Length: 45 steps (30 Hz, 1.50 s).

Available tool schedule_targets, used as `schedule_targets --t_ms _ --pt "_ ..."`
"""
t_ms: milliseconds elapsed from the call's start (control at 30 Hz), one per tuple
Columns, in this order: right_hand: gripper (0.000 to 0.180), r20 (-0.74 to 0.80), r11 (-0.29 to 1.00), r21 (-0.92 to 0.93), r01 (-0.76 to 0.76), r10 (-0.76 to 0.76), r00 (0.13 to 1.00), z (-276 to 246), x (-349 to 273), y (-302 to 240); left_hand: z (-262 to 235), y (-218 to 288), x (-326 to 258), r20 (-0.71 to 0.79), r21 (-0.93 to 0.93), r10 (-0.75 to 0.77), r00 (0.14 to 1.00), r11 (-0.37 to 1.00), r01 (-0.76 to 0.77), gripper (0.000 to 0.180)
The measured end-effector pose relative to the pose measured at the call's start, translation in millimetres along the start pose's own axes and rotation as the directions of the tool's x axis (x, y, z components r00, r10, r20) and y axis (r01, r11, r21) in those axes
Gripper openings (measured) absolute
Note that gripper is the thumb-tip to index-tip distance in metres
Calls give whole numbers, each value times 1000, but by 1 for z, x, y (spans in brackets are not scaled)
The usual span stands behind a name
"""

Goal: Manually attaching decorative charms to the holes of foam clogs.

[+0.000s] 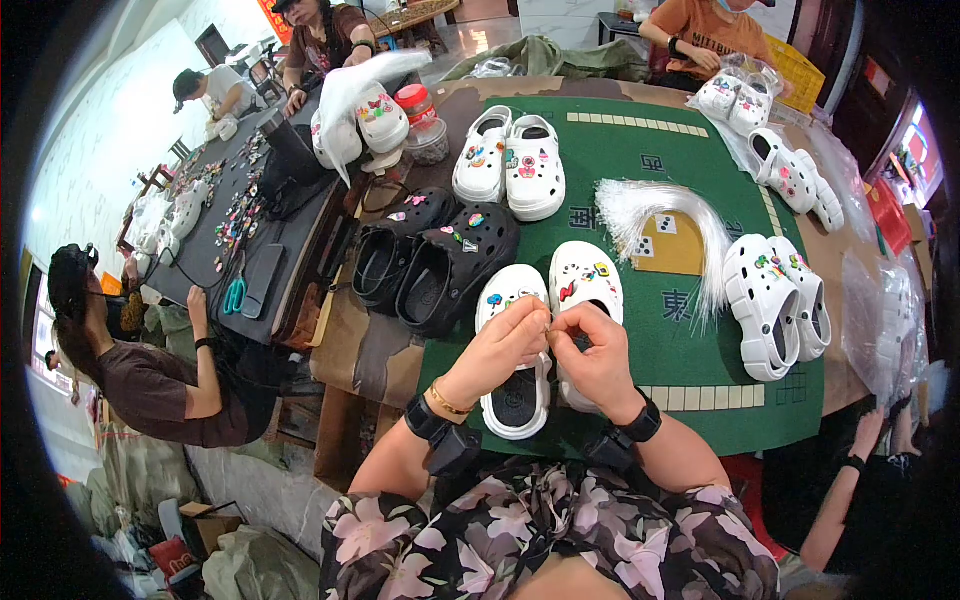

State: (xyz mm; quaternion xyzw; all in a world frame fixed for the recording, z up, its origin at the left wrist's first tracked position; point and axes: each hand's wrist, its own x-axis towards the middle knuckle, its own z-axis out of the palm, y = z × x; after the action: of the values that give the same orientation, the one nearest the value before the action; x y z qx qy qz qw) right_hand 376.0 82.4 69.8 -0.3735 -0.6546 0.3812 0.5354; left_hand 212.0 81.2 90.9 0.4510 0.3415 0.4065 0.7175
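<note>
Just below the middle of the green mat, my left hand (pixel 498 352) and my right hand (pixel 598 362) meet with thumbs and fingertips pinched together. Whatever they pinch is too small to make out. Under them lies a pair of white clogs: the left clog (pixel 520 413) and the right clog (pixel 583 262), both with colourful charms on the toes. My hands partly cover both shoes. Right of them, a bundle of thin, clear-white strands (pixel 715 240) curves over a yellow patch of the mat. A pair of black clogs (pixel 455 262) with charms stands to the left.
More white clogs stand at the back (pixel 535 180) and right (pixel 765 310) of the green mat (pixel 640 365). A red-lidded jar (pixel 415 105) is at the back left. On the dark side table (pixel 200 240) are blue-handled scissors (pixel 235 295) and scattered charms. Several people work nearby.
</note>
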Motion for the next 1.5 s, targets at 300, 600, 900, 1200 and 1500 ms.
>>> schedule_targets --t_ms 300,600,900,1200,1500 --pt "6 -10 1000 19 6 -6 1000 2 -1 1 -3 -4 -2 17 41 5 1000 999 -6 19" --pt "8 -16 999 -28 30 -31 999 2 -1 -1 1 -2 -2 7 21 -28 1000 999 28 17" --pt "7 -8 1000 -4 25 -25 1000 0 -1 2 4 0 -1 -10 1 -39 999 999 39 17" --pt "7 6 1000 13 19 -19 1000 2 -4 -1 1 -3 -5 18 20 -59 998 998 59 15" --pt "5 -24 1000 5 -19 19 1000 -4 2 -7 -4 1 -4 -36 88 -13 999 996 17 14"
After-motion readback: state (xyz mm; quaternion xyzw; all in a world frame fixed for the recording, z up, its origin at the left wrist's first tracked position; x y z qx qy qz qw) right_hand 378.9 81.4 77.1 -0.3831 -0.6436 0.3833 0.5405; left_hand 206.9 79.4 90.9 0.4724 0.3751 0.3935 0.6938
